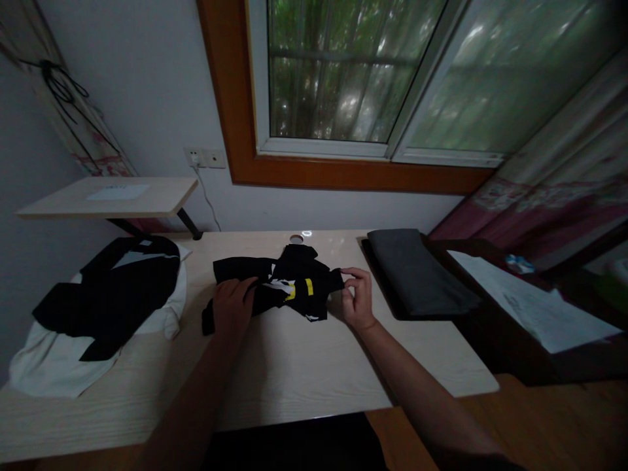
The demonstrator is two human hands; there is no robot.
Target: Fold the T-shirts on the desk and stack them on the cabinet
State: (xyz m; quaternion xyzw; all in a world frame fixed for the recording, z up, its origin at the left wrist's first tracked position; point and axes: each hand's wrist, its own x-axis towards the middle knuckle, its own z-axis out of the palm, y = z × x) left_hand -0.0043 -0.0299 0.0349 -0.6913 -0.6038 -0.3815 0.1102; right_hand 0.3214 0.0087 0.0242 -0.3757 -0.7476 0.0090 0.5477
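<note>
A small black garment (299, 268) with a yellow and white print lies bunched on the pale wooden table (304, 373). My right hand (359, 297) pinches its right end between thumb and fingers, slightly off the tabletop. On the garment's left part rests my left hand (233, 304), its fingers bent over the cloth and closed on it. The left thumb is mostly hidden. Folds conceal which garment it is exactly.
Black and white clothes (132, 281) lie piled at the left, beneath a small raised shelf (108, 196). A folded dark grey cloth (417, 275) sits at the right edge. Farther right, paper sheets (530, 301) cover a dark surface. A window (338, 78) is behind.
</note>
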